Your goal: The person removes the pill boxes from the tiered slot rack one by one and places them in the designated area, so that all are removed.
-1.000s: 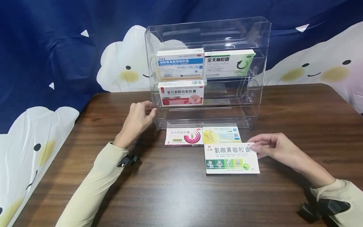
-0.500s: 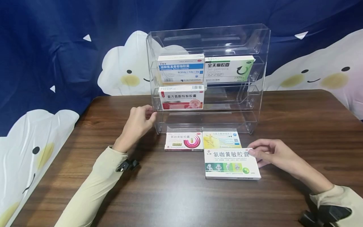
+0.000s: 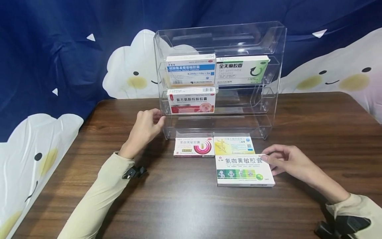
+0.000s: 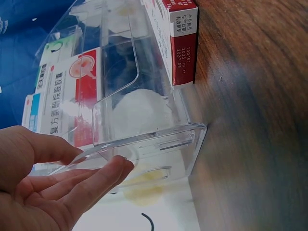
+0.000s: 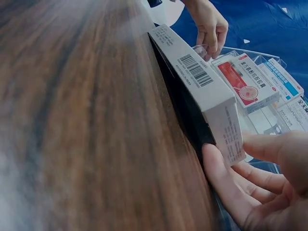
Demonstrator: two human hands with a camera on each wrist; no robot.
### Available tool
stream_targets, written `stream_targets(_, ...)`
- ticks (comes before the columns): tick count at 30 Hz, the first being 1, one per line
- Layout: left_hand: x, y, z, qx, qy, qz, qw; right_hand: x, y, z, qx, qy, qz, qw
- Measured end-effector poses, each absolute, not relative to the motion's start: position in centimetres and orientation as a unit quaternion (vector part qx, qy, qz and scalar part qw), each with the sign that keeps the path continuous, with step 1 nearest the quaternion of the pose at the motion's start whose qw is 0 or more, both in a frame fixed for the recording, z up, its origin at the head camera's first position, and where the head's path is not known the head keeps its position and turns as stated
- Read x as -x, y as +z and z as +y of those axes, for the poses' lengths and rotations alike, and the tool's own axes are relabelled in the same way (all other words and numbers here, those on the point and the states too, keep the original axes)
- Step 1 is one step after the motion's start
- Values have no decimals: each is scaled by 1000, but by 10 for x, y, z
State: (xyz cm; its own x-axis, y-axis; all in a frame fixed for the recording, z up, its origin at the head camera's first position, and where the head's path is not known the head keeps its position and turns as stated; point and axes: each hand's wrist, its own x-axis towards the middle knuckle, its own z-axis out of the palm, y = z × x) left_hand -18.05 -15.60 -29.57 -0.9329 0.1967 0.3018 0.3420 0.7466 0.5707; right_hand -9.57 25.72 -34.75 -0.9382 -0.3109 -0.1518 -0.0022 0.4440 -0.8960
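Note:
My left hand (image 3: 146,127) pinches the left side panel of a clear acrylic display rack (image 3: 221,124) between thumb and fingers; the left wrist view shows the panel's edge (image 4: 144,137) between them. With my right hand (image 3: 287,161) I hold the right end of a white and green medicine box (image 3: 243,171). In the right wrist view, a dark gap under this box (image 5: 192,79) shows part of it raised off the table. Just behind it lie a white and pink medicine box (image 3: 194,146) and a yellow and white one (image 3: 234,145), side by side before the rack.
On the rack's shelves stand a blue and white medicine box (image 3: 191,70), a green and white one (image 3: 242,70) and, lower, a red and white one (image 3: 191,100). Under everything is a brown wooden table (image 3: 179,205). A blue curtain (image 3: 74,49) with clouds hangs behind.
The head view has shifted slightly. A little more of the white and green box's near side face shows than a second ago. Both hands keep their holds.

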Motion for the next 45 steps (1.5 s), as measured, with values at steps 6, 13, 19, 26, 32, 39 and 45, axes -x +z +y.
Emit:
stream_targets(6,181,-296,-156,145,-328,-927,112,94,-345,255,75,-493,857,130)
stream_targets(13,180,-295,-156,146,-328,-927,112,93,-340,255,73,-476,868,122)
stream_targets(19,182,-295,-157,149,-330,-925,112,95,-330,256,89,-425,900,45)
stream_targets(26,181,-295,-157,145,-333,-926,103,102,-321,257,116,-393,912,-19)
stream_targets(32,182,-296,-156,145,-333,-925,108,114,-303,241,125,-401,905,-67)
stream_targets(39,182,-297,-155,142,-327,-928,108,139,-281,213,129,-414,896,-97)
stream_targets(45,182,-297,-156,141,-323,-930,109,159,-273,184,142,-432,882,-121)
